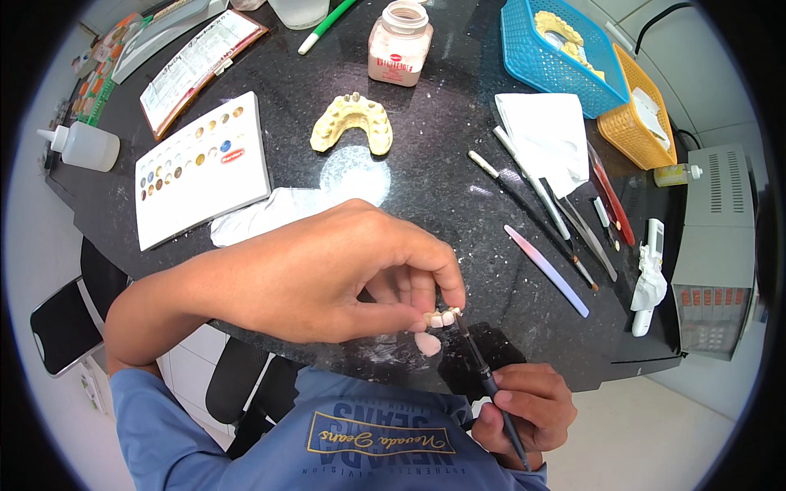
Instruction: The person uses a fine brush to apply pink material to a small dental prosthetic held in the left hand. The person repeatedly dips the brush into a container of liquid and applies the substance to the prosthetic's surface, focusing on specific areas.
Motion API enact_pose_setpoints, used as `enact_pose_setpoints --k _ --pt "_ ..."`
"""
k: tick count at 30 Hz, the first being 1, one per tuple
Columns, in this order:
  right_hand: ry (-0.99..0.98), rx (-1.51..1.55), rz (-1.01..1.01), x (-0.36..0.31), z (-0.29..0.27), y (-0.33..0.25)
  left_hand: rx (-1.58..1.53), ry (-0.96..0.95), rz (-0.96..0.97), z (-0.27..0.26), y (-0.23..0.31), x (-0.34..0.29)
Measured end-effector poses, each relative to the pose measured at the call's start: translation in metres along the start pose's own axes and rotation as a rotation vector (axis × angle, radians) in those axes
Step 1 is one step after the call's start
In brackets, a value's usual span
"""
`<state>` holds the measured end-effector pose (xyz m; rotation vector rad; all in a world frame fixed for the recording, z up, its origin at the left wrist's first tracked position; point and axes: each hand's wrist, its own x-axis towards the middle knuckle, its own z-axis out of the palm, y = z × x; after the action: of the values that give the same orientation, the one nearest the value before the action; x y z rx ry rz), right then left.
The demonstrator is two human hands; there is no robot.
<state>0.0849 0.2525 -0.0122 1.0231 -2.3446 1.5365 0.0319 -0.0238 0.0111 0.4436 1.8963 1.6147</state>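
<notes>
Between the thumb and fingertips of my left hand (352, 282) is a small dental bridge (442, 319) of white tooth crowns. My right hand (528, 405) grips a slim dark-handled brush (479, 356), tilted up to the left. Its tip reaches the right end of the bridge; whether it touches I cannot tell. Just below the bridge, a pale pink mound of paste (427, 344) sits on the black countertop (303, 331). Farther off, a yellowish horseshoe-shaped dental cast (354, 124) lies beyond my left hand.
A white palette (205, 213) with coloured dots lies left. A jar of pink powder (400, 45) stands at the back. Brushes, tweezers (594, 245) and a pink-purple file (547, 270) lie right, near a folded tissue (544, 135). Beyond are blue (532, 69) and orange (626, 135) baskets.
</notes>
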Motion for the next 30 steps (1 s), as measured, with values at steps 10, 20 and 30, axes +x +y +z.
enact_pose_setpoints --k 10,20,30 --pt "-0.003 -0.001 -0.004 0.0015 -0.0001 -0.0005 -0.016 0.002 -0.009 0.0003 0.0012 0.0001" --pt "0.021 0.022 -0.013 0.0014 0.0001 0.0019 -0.004 -0.005 -0.027 -0.0005 0.0036 0.0002" --pt "0.038 0.036 -0.02 0.0015 0.0013 0.0038 -0.017 0.004 -0.006 0.0005 0.0032 0.001"
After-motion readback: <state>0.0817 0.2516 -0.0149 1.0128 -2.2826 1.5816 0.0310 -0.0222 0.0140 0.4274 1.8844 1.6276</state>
